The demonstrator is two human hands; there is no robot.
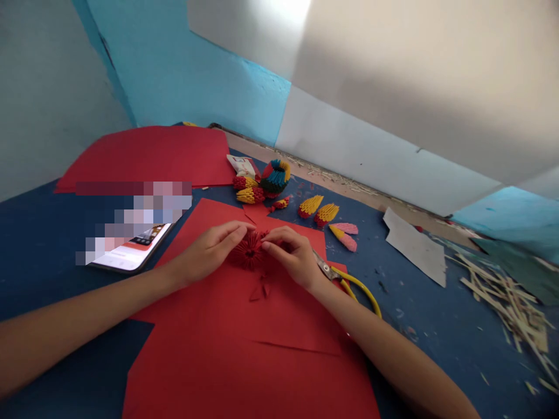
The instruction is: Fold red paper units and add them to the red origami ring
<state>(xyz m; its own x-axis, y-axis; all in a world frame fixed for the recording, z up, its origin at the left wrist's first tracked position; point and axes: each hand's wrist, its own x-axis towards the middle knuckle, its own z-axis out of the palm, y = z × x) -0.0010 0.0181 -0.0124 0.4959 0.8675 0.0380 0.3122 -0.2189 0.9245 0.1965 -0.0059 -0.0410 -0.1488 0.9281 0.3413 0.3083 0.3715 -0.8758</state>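
Note:
A round, spiky piece of red folded paper (250, 255) sits between my hands, over red paper sheets (244, 372). My left hand (218, 247) grips its left edge, with thumb and fingers closed together. On the other side my right hand (292, 256) pinches at its upper right edge. Whether a separate small paper piece is between those fingertips is too small to make out. Several small folded red triangles (265, 289) lie on the sheet just below. Scissors with yellow handles (364, 288) rest beside my right wrist, their blades partly hidden behind it.
A lit phone (131, 262) lies left. Behind my hands are a multicoloured folded-paper piece (276, 177), yellow-and-red pieces (311, 206) and pink-tipped pieces (348, 241). A red paper stack (148, 157) is at back left. Grey card (417, 247) and straw-like strips (506, 302) lie right.

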